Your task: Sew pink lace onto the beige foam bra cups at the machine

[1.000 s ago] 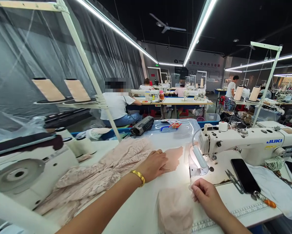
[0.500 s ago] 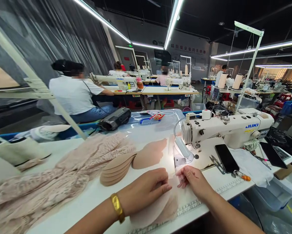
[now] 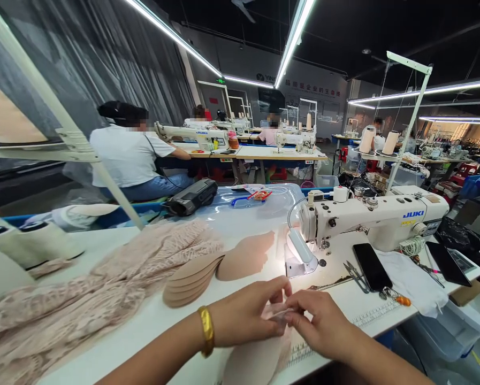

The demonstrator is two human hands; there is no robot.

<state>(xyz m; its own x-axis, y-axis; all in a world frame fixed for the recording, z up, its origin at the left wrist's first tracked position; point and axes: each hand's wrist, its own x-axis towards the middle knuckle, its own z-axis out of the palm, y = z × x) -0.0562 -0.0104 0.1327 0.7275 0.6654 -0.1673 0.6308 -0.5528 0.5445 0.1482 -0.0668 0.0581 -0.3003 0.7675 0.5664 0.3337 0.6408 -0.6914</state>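
My left hand (image 3: 245,315), with a gold bracelet (image 3: 206,331) at the wrist, is closed on the edge of a sheer pale pink fabric piece (image 3: 277,309). Close against it, my right hand (image 3: 324,323) pinches the same edge between thumb and fingers. Below the hands, a smooth beige cup-shaped piece (image 3: 251,361) hangs over the table's front part, partly hidden by my left hand. Just beyond the hands stands a white sewing machine (image 3: 368,219), its lamp lit over the needle plate (image 3: 299,267).
Stacked beige cup pieces (image 3: 189,280) and flat beige pieces (image 3: 245,255) lie left of the machine. Pale lace fabric (image 3: 115,283) covers the table's left side. Thread snips (image 3: 357,277) and a black phone (image 3: 371,266) lie at right. A co-worker (image 3: 127,155) sits beyond.
My hands have come together, the left moving right and the fingers now meeting at the sheer fabric's edge. The cup-shaped piece has shifted slightly with them. The view has tilted a little.
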